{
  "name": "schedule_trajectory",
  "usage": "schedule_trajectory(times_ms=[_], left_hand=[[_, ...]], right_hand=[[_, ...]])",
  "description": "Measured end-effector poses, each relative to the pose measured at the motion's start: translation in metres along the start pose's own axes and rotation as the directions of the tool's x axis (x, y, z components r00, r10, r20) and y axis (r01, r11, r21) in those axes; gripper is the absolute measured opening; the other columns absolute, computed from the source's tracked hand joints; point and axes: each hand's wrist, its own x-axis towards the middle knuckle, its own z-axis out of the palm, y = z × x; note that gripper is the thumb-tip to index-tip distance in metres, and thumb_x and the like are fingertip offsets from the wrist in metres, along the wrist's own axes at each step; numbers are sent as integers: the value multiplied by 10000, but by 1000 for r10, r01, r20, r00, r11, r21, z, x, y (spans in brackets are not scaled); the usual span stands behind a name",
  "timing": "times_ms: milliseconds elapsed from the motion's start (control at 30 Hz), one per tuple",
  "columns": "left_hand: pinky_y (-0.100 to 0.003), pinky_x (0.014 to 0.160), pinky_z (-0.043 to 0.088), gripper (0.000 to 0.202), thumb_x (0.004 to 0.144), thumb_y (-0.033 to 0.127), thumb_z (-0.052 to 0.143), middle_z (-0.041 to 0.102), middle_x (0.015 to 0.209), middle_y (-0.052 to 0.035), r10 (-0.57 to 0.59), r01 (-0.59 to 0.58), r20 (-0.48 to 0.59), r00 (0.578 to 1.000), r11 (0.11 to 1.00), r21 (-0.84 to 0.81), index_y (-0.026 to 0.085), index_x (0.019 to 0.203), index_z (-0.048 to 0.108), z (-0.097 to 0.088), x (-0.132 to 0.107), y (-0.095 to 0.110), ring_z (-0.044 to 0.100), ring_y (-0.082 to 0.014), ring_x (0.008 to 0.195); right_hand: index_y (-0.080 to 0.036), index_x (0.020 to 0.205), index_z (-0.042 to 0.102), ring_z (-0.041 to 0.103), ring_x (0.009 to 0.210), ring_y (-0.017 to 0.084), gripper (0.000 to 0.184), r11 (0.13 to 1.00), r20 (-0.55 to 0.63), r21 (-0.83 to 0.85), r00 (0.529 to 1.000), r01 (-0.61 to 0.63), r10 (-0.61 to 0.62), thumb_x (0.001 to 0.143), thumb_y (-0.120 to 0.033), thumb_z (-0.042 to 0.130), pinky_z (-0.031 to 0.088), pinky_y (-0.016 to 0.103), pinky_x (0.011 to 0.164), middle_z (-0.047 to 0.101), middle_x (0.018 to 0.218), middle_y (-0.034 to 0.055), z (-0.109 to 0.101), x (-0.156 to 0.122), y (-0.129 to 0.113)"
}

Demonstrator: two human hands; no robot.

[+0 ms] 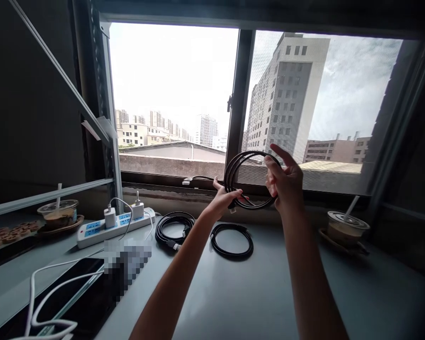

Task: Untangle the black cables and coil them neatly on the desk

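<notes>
A black cable [250, 206] is wound into loose loops and held up in the air before the window, between both hands. My left hand [222, 198] grips the lower left of the loops. From there one cable end with a pale connector [187, 181] sticks out to the left. My right hand [286, 178] is closed on the right side of the loops, its index finger raised. Below, on the table, lie two more coiled black cables: a thicker coil [163, 240] with grey connectors, left of my left forearm, and a neat coil [250, 249] right of it.
On the grey table [241, 302] stands a white power strip [118, 227] with plugged-in chargers. A drink cup [347, 229] sits at the right, another cup [59, 213] at the left. White cables [35, 302] run over a dark device at front left. A metal frame [114, 123] borders the window.
</notes>
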Motion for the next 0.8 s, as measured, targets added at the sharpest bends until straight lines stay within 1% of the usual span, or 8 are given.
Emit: schedule_trajectory(times_ms=[133,233,300,400,500,600,700,800], left_hand=[[-282,634,519,576,748,112,580,556,575,65,103,-103,-124,987,995,6,149,1211,240,-5,5,-4,605,-114,506],[-254,554,510,558,768,34,490,514,570,91,91,-81,-194,977,995,58,168,1193,154,-9,7,-5,597,-112,459],[-218,517,492,512,760,4,462,519,617,79,87,-66,-233,969,993,98,177,1143,171,-13,8,-4,612,-112,476],[-182,455,455,434,759,0,452,543,697,47,104,-62,-243,964,983,175,182,1069,208,-16,9,-1,592,-90,442],[-172,406,419,361,805,34,416,556,648,49,140,-90,-226,964,971,220,171,1068,210,-17,7,3,515,-64,361],[-160,374,382,286,862,111,377,556,554,58,144,-107,-141,979,964,243,158,1110,242,-15,3,8,465,-65,317],[-168,380,384,211,886,237,397,547,499,43,45,-36,-46,998,982,186,136,1070,374,-12,-2,13,491,-84,340],[-190,415,408,246,852,327,482,468,451,61,-48,42,72,996,996,84,118,982,495,-13,-6,19,502,-93,376]], right_hand=[[-163,1162,527,253,280,23,533,986,25,90,990,-139,138,682,-356,656,199,146,260,388,422,-116,-6,11,22],[-121,1022,570,310,293,29,441,984,96,-57,980,-170,175,686,-394,655,231,143,259,454,451,-81,-8,12,31],[-106,927,593,344,300,33,398,969,100,-195,979,-155,176,696,-425,648,250,146,261,494,474,-49,-9,12,35],[-106,954,614,353,301,33,439,955,82,-264,983,-137,164,693,-458,647,252,148,262,519,505,-33,-9,13,39],[-118,931,633,354,312,33,443,953,83,-288,989,-94,122,672,-476,665,269,158,273,535,529,-25,-11,13,39],[-122,735,623,380,365,45,375,943,129,-332,991,10,35,667,-488,669,297,165,297,526,536,-12,-15,10,35],[-133,668,603,378,399,50,392,946,176,-322,984,46,13,650,-517,679,290,170,310,509,539,-13,-19,9,31],[-141,701,613,328,358,39,421,959,126,-281,990,-27,65,643,-554,672,245,181,299,489,510,-28,-20,10,30]])
